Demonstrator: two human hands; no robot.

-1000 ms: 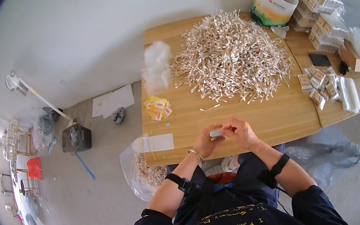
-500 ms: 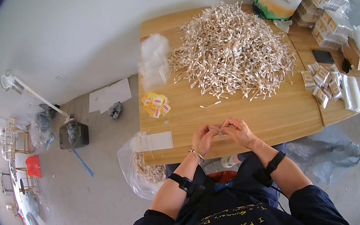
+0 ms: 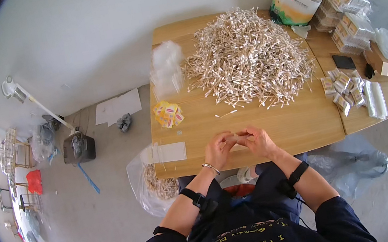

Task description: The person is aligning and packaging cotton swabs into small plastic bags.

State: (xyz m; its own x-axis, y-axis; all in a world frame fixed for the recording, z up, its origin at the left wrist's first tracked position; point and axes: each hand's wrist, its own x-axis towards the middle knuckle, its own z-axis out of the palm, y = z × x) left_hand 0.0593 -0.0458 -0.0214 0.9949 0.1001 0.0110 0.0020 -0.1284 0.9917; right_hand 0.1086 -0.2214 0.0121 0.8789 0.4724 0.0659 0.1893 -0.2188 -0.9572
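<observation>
Near the table's front edge my left hand and my right hand meet, thumbs and fingertips pinched together. Something pale and thin seems to be between them, too small and covered to name. Beyond them rises a large heap of cotton swabs with pale wooden sticks and white tips. One stray cotton swab lies just in front of the heap. Left of it are yellow and white printed cards in a loose pile, with clear plastic bags stacked farther back.
White cards lie at the table's left front corner, above a plastic sack of swabs. To the right are small filled packs, clear sleeves, a black flat object, stacked packs and a printed bag.
Both hands stay at the same spot by the table edge, with their fingertips shifted slightly against each other. The whole view has tilted a little. The heap and cards look the same.
</observation>
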